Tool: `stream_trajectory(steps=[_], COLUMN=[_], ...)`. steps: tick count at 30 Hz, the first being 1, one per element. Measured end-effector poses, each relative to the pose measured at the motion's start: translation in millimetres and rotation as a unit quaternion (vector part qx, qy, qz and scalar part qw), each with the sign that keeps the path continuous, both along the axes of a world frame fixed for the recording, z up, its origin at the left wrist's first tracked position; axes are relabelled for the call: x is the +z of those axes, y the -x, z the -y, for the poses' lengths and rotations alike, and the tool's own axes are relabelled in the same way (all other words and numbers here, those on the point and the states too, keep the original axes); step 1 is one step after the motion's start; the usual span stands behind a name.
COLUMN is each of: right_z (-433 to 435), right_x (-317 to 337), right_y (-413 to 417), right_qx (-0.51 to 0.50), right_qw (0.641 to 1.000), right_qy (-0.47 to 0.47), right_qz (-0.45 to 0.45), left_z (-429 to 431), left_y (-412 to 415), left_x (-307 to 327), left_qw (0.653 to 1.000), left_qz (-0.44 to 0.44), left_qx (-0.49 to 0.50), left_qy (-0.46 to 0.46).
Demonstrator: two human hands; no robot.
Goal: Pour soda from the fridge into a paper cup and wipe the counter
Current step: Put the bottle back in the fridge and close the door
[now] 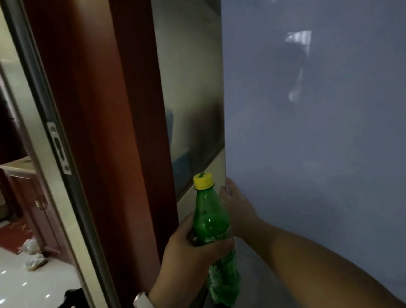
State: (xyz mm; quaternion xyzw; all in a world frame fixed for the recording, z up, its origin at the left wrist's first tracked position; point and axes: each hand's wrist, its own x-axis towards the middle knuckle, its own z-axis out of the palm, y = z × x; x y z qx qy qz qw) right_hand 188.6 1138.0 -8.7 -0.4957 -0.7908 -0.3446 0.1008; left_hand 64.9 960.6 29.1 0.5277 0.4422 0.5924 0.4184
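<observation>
Bottle: green plastic soda, held in the air just in front of the fridge door's left edge, over no table.
Bottle axis: close to upright, leaning a little, with the top toward the upper left and the base toward the lower right.
Cap: yellow, on, pointing up.
Bottle label: green film round the lower half (crumpled near the base).
Left hand: wrapped round the bottle's middle, with the thumb on the near side and the fingers across the label. A white wristband is on the wrist.
Right hand: behind the bottle's neck, laid against the fridge door at its left edge, fingertips at the edge. I cannot tell whether they hook round it or lie flat.
Fridge door: pale grey and glossy, filling the right side, with dim reflections.
Door frame: red-brown wood left of the fridge, with a metal strike plate on the pale jamb beside it.
Floor: shiny light tiles at the lower left, seen through the doorway.
</observation>
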Motion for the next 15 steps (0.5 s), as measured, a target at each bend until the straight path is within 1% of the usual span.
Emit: stream_trajectory(steps=[1,2,3,4,5,8,10,12,15], right_z=[0,-1,1,5,16,57,88,109,138], right_x=[-11,-20,-24,-27,-27,-20,-14,-12,-17], right_y=[-5,-6,-8,-9,-10,-12,-11,-13,-19], right_qx=[0.03,0.007,0.006,0.009,0.015,0.044,0.07,0.095,0.109], right_qw=[0.994,0.987,0.98,0.977,0.976,0.979,0.98,0.982,0.982], right_qy=[0.067,0.073,0.046,-0.015,-0.039,0.005,0.006,-0.002,-0.019], right_qz=[0.075,0.143,0.192,0.214,0.212,0.201,0.186,0.163,0.152], left_z=[2,5,7,10,12,21,29,36,47], left_y=[4,7,11,14,18,33,43,51,58], left_x=[-1,-1,-2,-4,-5,-12,-17,-23,-29], left_qw=[1.0,1.0,1.0,1.0,0.999,0.999,0.999,0.998,0.997], left_qz=[-0.004,-0.01,-0.016,-0.022,-0.026,-0.034,-0.032,-0.026,-0.014], left_qx=[-0.004,-0.006,-0.01,-0.013,-0.016,-0.029,-0.039,-0.058,-0.078], left_qy=[-0.001,-0.002,-0.003,-0.005,-0.007,-0.009,-0.007,-0.005,0.003])
